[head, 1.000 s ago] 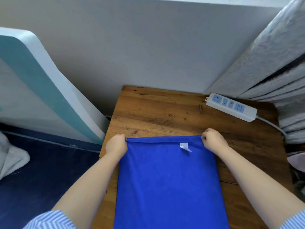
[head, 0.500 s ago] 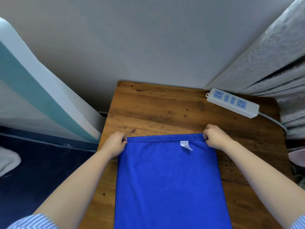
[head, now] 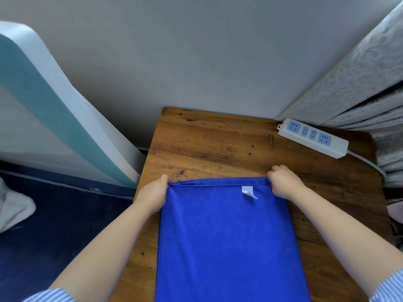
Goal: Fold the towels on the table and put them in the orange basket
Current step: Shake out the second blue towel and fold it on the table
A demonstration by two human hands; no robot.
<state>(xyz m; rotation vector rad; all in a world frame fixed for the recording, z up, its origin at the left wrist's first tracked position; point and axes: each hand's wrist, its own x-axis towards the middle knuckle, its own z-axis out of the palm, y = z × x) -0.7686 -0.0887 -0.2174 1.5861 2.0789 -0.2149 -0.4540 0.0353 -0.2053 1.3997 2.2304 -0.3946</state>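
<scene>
A blue towel (head: 226, 240) lies flat on the wooden table (head: 218, 144) and runs down past the bottom of the view. A small white tag (head: 248, 191) sits near its far edge. My left hand (head: 152, 194) grips the far left corner of the towel. My right hand (head: 283, 182) grips the far right corner. The far edge is stretched straight between the two hands. No orange basket is in view.
A white power strip (head: 313, 137) with its cable lies at the table's far right, beside grey curtains (head: 359, 83). A white and teal panel (head: 54, 114) leans against the wall on the left. Dark blue floor (head: 54, 225) lies left of the table.
Both hands keep their grip on the towel's far corners. The hands and the towel edge have barely shifted; the view has moved a little.
</scene>
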